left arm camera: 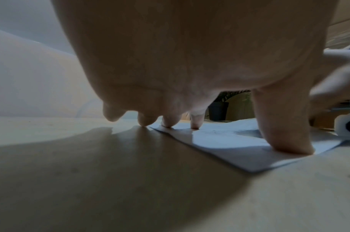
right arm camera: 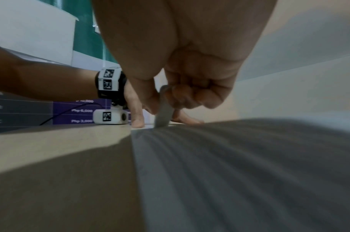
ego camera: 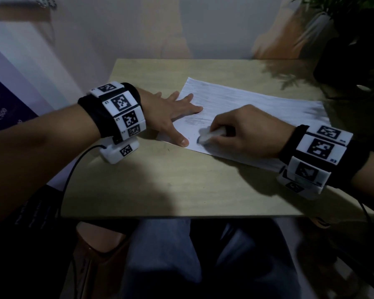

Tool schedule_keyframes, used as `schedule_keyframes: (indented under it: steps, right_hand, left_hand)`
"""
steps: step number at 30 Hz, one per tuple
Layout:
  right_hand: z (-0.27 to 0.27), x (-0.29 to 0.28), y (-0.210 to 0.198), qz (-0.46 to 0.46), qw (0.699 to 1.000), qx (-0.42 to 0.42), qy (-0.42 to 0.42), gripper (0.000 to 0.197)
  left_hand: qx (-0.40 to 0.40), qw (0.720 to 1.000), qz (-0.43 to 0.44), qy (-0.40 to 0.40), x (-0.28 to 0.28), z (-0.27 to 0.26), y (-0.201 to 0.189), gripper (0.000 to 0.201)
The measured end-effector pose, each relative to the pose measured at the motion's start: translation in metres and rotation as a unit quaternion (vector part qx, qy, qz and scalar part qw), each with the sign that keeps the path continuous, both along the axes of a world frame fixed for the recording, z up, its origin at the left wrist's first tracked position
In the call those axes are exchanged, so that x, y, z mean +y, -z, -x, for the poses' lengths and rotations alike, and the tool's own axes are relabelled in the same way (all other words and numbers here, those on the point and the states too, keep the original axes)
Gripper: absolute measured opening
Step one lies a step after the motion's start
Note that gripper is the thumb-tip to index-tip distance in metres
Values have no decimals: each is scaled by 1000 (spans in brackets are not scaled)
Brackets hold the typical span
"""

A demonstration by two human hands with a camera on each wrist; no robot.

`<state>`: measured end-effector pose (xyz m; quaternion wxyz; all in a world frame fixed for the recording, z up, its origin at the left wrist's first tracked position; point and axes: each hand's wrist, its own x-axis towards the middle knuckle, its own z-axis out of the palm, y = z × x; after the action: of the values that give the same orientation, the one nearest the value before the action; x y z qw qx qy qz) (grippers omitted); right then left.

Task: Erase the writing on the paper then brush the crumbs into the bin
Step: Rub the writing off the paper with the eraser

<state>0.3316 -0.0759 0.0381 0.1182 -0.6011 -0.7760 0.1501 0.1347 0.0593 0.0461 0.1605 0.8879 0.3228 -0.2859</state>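
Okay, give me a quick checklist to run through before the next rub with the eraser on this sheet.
1. Paper held flat: ok, left hand presses its left edge with spread fingers.
2. Eraser gripped: ok, right hand pinches it.
3. Eraser on the paper: ok, its tip touches near the lower left corner.
4. Writing left: ok, faint marks show above the eraser.
5. Crumbs: cannot tell, too dim.
6. Bin within reach: cannot tell, none in view.

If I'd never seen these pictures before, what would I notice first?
Probably the two hands on the white paper in the middle of the table. The right hand grips a white eraser against the sheet's near-left part, while the left hand presses flat on its left edge. Chunky black-and-white patterned bands wrap both wrists.
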Motion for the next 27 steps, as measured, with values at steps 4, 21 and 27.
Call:
schedule_keyframes:
  steps: [4,21,27]
  right_hand:
    - [6,-5,-4,27,998,45,-34,36]
    - [10,0,3,-24,994,-6,-108,37]
    - [6,-2,1,-28,995,29,-96,25]
  left_hand:
    - [6,1000,-1,2,-1,0,-1,108]
    - [9,1000,6,0,0,0,-2,100]
    - [11,1000,3,4,0,-1,-1,102]
